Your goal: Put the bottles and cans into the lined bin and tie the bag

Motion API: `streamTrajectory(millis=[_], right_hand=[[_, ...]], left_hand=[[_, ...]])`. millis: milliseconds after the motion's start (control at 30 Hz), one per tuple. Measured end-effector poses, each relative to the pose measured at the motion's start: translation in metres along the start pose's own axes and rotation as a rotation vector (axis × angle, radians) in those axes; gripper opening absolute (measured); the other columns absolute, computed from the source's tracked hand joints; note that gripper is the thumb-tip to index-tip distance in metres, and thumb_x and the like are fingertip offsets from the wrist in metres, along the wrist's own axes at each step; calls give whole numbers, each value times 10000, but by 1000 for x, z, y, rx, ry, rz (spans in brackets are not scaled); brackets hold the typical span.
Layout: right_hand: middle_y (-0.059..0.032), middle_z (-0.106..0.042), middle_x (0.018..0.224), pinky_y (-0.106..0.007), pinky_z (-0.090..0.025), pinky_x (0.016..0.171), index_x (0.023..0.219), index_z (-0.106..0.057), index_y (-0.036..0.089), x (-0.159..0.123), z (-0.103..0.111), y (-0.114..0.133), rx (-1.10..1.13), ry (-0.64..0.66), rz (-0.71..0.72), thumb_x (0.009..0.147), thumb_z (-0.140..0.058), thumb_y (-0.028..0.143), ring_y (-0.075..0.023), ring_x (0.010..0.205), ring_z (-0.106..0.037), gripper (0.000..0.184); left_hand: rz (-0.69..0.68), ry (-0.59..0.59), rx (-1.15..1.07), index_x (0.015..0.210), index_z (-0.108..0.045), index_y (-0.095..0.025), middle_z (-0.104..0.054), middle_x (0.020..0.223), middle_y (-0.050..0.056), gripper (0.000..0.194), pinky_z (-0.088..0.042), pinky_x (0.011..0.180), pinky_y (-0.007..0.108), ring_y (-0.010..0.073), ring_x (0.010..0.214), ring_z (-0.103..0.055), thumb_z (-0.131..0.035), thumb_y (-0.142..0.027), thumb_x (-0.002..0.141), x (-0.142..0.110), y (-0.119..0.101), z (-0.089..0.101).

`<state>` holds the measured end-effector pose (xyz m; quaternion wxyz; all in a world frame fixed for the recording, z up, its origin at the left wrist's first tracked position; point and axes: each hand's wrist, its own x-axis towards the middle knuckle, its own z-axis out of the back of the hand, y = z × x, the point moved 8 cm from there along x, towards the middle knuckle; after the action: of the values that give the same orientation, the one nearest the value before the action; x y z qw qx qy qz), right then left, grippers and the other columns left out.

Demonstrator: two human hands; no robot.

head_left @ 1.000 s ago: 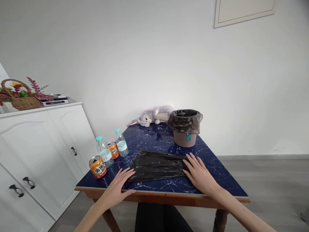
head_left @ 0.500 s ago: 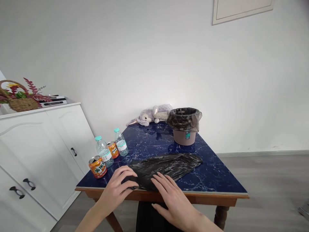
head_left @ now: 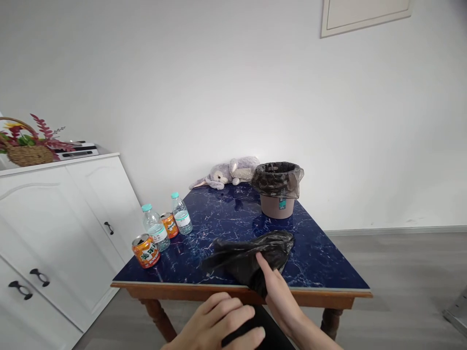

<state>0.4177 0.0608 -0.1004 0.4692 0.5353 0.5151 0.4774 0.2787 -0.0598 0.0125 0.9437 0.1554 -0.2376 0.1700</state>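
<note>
A black plastic bag (head_left: 251,260) lies crumpled near the table's front edge, its left end blurred and lifted. My right hand (head_left: 280,291) grips its near side, thumb on top and the other fingers hidden behind the plastic. In front of the table edge, lower in the view, is my left hand (head_left: 226,321). Its fingers are bent and apart, with nothing seen in them. Beyond the bag stands a brownish bin (head_left: 277,206) lined with a dark translucent bag (head_left: 279,182) folded over its rim.
At the left of the blue marbled table (head_left: 219,221) stand a clear bottle (head_left: 156,228), another bottle (head_left: 181,214), an orange can (head_left: 146,251) and a second can (head_left: 170,224). A plush rabbit (head_left: 233,172) lies at the back. White cabinets (head_left: 54,233) stand left, bearing a flower basket (head_left: 31,155).
My left hand has left the bag and come down toward me, past the table edge. My right hand has turned and closed on the bag, which is now more bunched up.
</note>
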Motion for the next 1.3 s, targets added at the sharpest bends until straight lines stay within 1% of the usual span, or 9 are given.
streamTrajectory(millis=[100,333,567,767,833,900,1033,1167,1300], right_hand=[[-117,-583,1536,-448,-586,1065,1584,-499,152,5,15,-19,153,-59,-176,1000,-422,749,-323,1367,-623,838],[-134,-653,1462,-434,-651,939,1648,-394,164,43,50,-28,-7,-114,-29,1036,-244,750,-318,1247,-710,861],[-157,-797,1194,-467,-638,936,1547,-553,152,75,95,-26,-99,-147,77,1044,-269,722,-339,1143,-759,811],[-168,-494,1618,-544,-443,1201,1664,-340,163,52,144,11,-341,-451,219,1011,-423,693,-375,1520,-436,845],[-133,-337,1715,-563,-329,1272,1660,-345,188,29,135,36,-548,-482,392,1021,-466,629,-367,1587,-305,786],[-72,-340,1721,-527,-312,1292,1610,-444,252,10,100,47,-737,-270,553,1064,-438,543,-315,1603,-280,619],[-47,-313,1730,-544,-330,1287,1675,-323,297,-16,46,14,-1007,92,591,1055,-504,556,-318,1608,-255,695],[-90,-403,1682,-559,-382,1258,1666,-355,257,-13,45,-20,-1120,90,549,1050,-525,530,-338,1558,-372,695],[-63,-546,1589,-545,-390,1256,1540,-564,281,-7,56,-18,-1118,62,592,1075,-472,378,-302,1488,-497,484]], left_hand=[[99,150,-67,1501,-514,-270,-633,1506,92,474,-513,1167,465,275,1401,-578,-603,-388,1050,1,25,-41],[335,275,-148,1705,-170,-319,-186,1775,41,640,-287,1304,575,316,1640,-162,-410,-424,1120,18,88,-100],[340,298,-194,1703,-55,-383,-112,1780,-28,624,-154,1346,559,280,1646,-86,-301,-466,1135,42,110,-134],[324,336,-257,1696,-108,-409,-129,1774,-48,578,-142,1347,555,273,1645,-87,-244,-483,1139,52,114,-156],[323,354,-270,1694,-144,-406,-148,1774,-40,569,-146,1342,570,275,1646,-86,-236,-489,1139,54,115,-165],[326,372,-272,1691,-203,-386,-194,1769,-17,563,-148,1339,582,281,1646,-99,-233,-489,1138,56,116,-176],[324,406,-289,1693,-221,-362,-253,1756,15,579,-199,1329,572,287,1638,-163,-262,-499,1132,54,119,-193],[343,414,-331,1686,-261,-355,-234,1760,3,588,-209,1331,550,285,1639,-160,-264,-532,1126,47,122,-195],[354,418,-387,1688,-255,-358,-248,1754,-8,618,-213,1339,510,258,1633,-194,-288,-581,1113,40,125,-179]])
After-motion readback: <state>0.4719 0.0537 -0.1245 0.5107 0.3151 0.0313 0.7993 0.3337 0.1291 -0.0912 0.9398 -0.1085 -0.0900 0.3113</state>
